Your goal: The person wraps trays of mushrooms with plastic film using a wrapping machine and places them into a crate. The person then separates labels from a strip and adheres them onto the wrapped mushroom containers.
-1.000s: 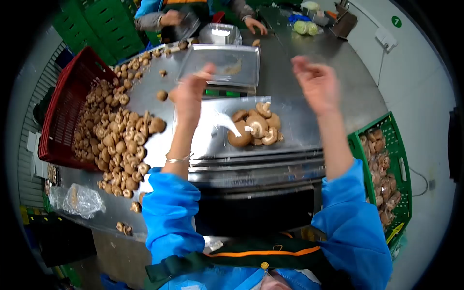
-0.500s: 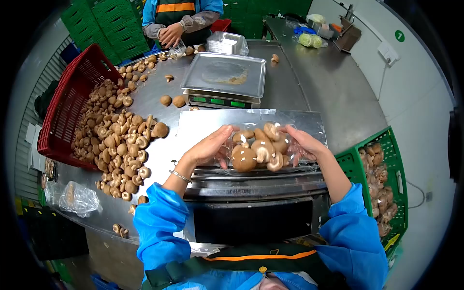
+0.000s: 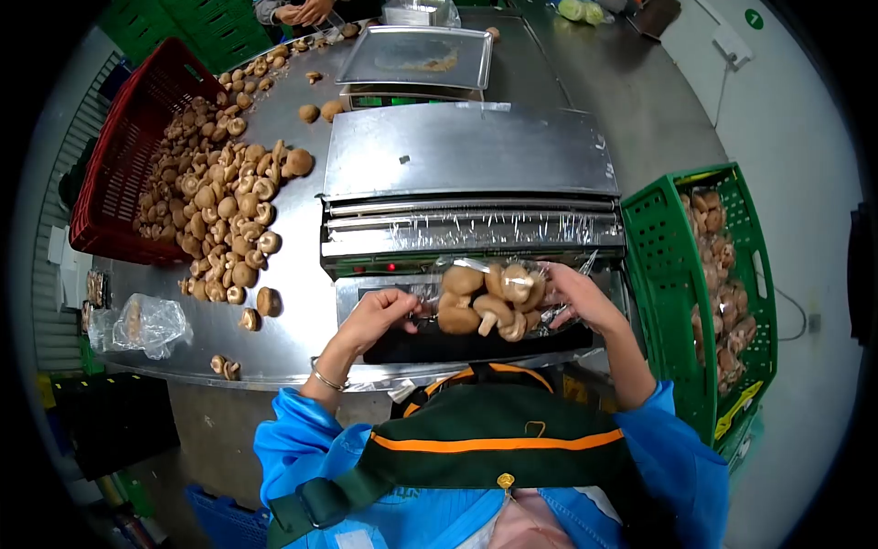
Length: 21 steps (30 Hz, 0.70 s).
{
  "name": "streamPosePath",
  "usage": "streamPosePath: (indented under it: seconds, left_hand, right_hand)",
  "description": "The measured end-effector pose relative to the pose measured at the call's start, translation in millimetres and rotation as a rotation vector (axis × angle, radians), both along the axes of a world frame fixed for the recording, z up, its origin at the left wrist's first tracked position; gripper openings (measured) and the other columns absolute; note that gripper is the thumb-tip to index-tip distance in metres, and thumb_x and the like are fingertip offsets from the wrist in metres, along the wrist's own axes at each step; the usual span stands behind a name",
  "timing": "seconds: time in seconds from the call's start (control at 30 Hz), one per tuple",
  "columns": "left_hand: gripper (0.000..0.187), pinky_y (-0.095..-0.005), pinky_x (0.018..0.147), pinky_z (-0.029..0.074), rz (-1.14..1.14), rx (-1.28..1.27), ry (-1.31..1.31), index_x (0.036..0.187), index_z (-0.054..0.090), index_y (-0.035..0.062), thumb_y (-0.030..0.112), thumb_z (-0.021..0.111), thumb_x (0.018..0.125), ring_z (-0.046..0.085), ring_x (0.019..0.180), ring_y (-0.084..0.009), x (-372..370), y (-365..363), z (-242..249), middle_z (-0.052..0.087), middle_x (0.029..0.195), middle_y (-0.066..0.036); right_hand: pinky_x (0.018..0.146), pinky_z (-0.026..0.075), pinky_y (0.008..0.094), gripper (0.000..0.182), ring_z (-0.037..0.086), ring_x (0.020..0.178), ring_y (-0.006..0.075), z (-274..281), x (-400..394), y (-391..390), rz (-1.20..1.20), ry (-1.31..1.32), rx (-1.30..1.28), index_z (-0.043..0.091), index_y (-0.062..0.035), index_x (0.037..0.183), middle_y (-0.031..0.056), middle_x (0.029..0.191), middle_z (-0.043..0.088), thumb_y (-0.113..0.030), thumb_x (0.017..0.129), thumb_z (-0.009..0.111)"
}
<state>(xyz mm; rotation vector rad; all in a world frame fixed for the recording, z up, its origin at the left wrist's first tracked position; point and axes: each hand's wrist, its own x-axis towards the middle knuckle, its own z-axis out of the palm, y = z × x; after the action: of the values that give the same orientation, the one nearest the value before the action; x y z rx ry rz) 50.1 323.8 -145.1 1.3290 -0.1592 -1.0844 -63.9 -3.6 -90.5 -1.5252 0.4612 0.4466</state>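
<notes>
A tray of mushrooms [image 3: 489, 297] under clear film is held between my hands, over the black plate [image 3: 393, 346] at the front of the wrapping machine [image 3: 471, 151]. My left hand [image 3: 380, 316] pinches the film at the pack's left end, thumb and fingers together. At the right end my right hand [image 3: 578, 297] grips the film and the pack's side, its fingers partly hidden by the plastic. Film stretches across the machine's rollers just behind the pack.
Loose mushrooms [image 3: 224, 206] spill from a red crate [image 3: 119, 174] at left. A scale [image 3: 416, 55] stands behind the machine. Wrapped packs lie in a green crate [image 3: 658, 247] at right. Crumpled plastic [image 3: 151, 325] lies front left. A co-worker's hands [image 3: 306, 13] are at the far edge.
Both hands have brought the pack from above the machine's top toward my body, over the front plate. The view has tilted down, and the film and rollers now show.
</notes>
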Motion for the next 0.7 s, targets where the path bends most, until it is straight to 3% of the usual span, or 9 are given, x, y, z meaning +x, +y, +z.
streamPosePath:
  seconds: [0.07,0.13,0.3,0.4,0.43,0.47,0.5,0.57,0.7]
  left_hand:
    - [0.028,-0.0208,0.057,0.044,0.303,-0.013,-0.173,0.083,0.058,0.0013,0.025,0.047,0.093,0.055,0.063,-0.009,-20.7,-17.7,4.5,0.06,0.075,-0.005]
    - [0.031,-0.0197,0.047,0.037,0.426,0.11,-0.376,0.075,0.054,0.0047,0.028,0.044,0.094,0.048,0.053,-0.0068,-26.7,-30.5,2.0,0.054,0.064,-0.001]
    - [0.022,-0.0196,0.037,0.024,1.007,0.113,0.162,0.076,0.046,0.0157,0.031,0.049,0.091,0.033,0.046,-0.0035,-50.7,-23.2,36.2,0.036,0.06,0.005]
    - [0.026,-0.0179,0.033,0.019,1.032,0.117,0.431,0.072,0.044,0.0125,0.027,0.046,0.093,0.029,0.042,-0.0043,-101.0,32.6,20.2,0.037,0.058,0.005]
    - [0.027,-0.0188,0.032,0.018,0.916,0.134,0.484,0.071,0.044,0.0121,0.026,0.045,0.093,0.028,0.039,-0.0042,-121.8,53.7,0.5,0.037,0.056,0.004]
    - [0.023,-0.0186,0.034,0.028,0.74,0.244,0.447,0.079,0.048,0.0094,0.029,0.047,0.092,0.041,0.046,-0.0043,-140.0,65.6,-21.4,0.049,0.064,0.0]
    - [0.021,-0.0206,0.04,0.035,0.689,0.262,0.508,0.087,0.05,0.0073,0.028,0.046,0.091,0.047,0.053,-0.0072,-143.4,43.9,-26.0,0.052,0.071,-0.003]
    - [0.022,-0.0246,0.053,0.046,0.493,0.137,0.528,0.1,0.053,0.0046,0.024,0.049,0.089,0.056,0.068,-0.014,-157.0,19.7,-63.4,0.056,0.085,-0.009]
    - [0.029,-0.0286,0.068,0.044,0.112,-0.03,0.358,0.11,0.051,0.0032,0.019,0.052,0.086,0.054,0.084,-0.0203,-152.2,-1.1,-75.1,0.052,0.098,-0.013]
  right_hand:
    - [0.052,0.052,0.0256,0.052,0.059,0.076,0.0165,-23.1,-29.6,3.0,-0.314,-0.017,0.014,0.039,-0.0057,0.127,0.013,0.098,0.056,-0.043,0.091,0.039]
    - [0.032,0.031,0.0202,0.03,0.039,0.039,0.0066,-48.6,-44.7,22.7,-0.471,-0.163,-0.047,0.046,-0.0045,0.11,0.003,0.065,0.048,-0.029,0.093,0.043]
    - [0.03,0.019,0.0187,0.013,0.026,0.036,0.0041,-15.3,-70.0,1.8,-1.011,-0.101,0.245,0.046,-0.0106,0.101,-0.0046,0.056,0.034,-0.019,0.092,0.047]
    - [0.029,0.017,0.0182,0.012,0.024,0.034,0.0062,-19.4,-130.7,19.9,-1.117,0.061,0.396,0.046,-0.0114,0.102,-0.0031,0.056,0.037,-0.017,0.091,0.047]
    - [0.029,0.022,0.0187,0.014,0.028,0.034,0.0074,-51.1,-148.8,31.6,-1.39,0.15,0.634,0.047,-0.0117,0.103,-0.0018,0.057,0.042,-0.016,0.09,0.049]
    - [0.029,0.03,0.0227,0.014,0.037,0.036,0.0086,-114.9,-181.1,41.9,-1.034,0.155,0.235,0.05,-0.0107,0.103,0.0002,0.061,0.048,-0.014,0.089,0.051]
    - [0.036,0.041,0.0258,0.017,0.049,0.046,0.009,-110.7,-166.8,62.3,-0.98,0.202,0.531,0.051,-0.0064,0.105,0.0021,0.067,0.053,-0.013,0.088,0.052]
    - [0.051,0.046,0.0247,0.026,0.054,0.06,0.0116,-114.4,-132.8,103.8,-0.355,-0.034,-0.248,0.054,0.0007,0.107,0.0085,0.081,0.057,-0.012,0.084,0.054]
    - [0.068,0.045,0.0272,0.039,0.052,0.081,0.014,-67.3,-107.4,106.1,0.13,-0.038,0.432,0.044,0.0004,0.117,0.0101,0.101,0.051,-0.026,0.089,0.043]
